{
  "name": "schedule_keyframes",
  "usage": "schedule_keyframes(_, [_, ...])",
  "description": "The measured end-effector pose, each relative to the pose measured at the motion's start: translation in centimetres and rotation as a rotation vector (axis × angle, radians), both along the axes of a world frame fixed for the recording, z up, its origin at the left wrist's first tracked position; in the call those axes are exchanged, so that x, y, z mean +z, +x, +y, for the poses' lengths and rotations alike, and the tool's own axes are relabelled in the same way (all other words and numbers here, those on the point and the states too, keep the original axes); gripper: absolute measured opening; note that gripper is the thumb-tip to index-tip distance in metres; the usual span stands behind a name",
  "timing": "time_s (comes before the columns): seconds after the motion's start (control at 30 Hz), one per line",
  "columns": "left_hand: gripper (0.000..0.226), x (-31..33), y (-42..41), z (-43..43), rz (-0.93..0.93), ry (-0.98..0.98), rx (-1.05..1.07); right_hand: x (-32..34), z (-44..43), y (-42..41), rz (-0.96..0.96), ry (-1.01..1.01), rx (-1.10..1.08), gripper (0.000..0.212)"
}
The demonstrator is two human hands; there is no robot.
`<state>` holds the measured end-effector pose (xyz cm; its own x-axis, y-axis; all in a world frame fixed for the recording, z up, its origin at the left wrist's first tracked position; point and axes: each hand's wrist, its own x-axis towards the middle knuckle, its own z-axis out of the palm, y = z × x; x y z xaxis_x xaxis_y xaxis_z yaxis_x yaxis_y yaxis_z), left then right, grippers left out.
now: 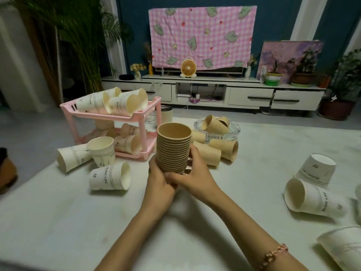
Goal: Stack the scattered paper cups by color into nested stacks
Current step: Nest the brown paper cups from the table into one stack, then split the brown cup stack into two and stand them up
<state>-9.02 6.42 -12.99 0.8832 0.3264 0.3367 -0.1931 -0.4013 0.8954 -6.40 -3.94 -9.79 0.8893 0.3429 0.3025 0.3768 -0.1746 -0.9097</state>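
Note:
A tall nested stack of brown paper cups (173, 147) stands upright above the middle of the table, mouth up. My left hand (159, 178) wraps its lower left side and my right hand (193, 173) holds its lower right side and base. Loose brown cups (222, 149) lie on their sides just behind the stack, and two more rest in a glass dish (232, 130). White printed cups (110, 176) lie scattered at the left, others (312, 196) at the right, and several (115, 102) sit on a pink rack.
The pink two-tier rack (150, 126) stands at the table's back left with white cups on both shelves. A metal tumbler (166, 114) stands behind it. The white table top (58, 222) spreads around my arms. A TV cabinet and plants line the far wall.

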Motion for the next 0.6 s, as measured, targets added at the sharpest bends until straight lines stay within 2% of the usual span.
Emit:
schedule_keyframes(0.07, [0.08,-0.3,0.8,0.9,0.01,-0.04,0.031,0.2,-1.0,1.6,0.095,-0.012,0.013,0.076])
schedule_keyframes(0.13, [0.082,-0.4,1.5,1.3,0.014,-0.061,0.099,0.4,-2.4,3.1,0.048,-0.067,-0.108,0.064])
schedule_keyframes(0.2, [0.085,-0.8,2.2,1.6,0.007,-0.05,0.142,0.4,-2.9,4.8,-0.16,-0.334,-0.239,0.057])
schedule_keyframes(0.27, [0.087,-1.0,2.6,1.8,0.009,-0.04,0.161,0.3,-2.7,6.5,-0.37,-0.714,-0.264,0.063])
schedule_keyframes(0.33, [0.087,-1.2,2.5,1.6,0.006,-0.046,0.187,0.4,-2.5,7.8,-0.45,-1.007,-0.254,0.068])
schedule_keyframes(0.43, [0.085,-0.9,1.2,0.1,0.025,-0.068,0.312,0.6,-2.0,9.3,-0.548,-1.248,-0.241,0.056])
schedule_keyframes(0.5, [0.08,-1.2,-0.7,-1.8,-0.127,-0.031,0.393,0.7,-1.9,9.7,-0.617,-1.293,-0.232,0.045])
schedule_keyframes(0.6, [0.064,-1.9,-3.4,-4.4,-0.441,0.24,0.237,0.7,-2.0,10.0,-0.758,-1.349,-0.157,0.026])
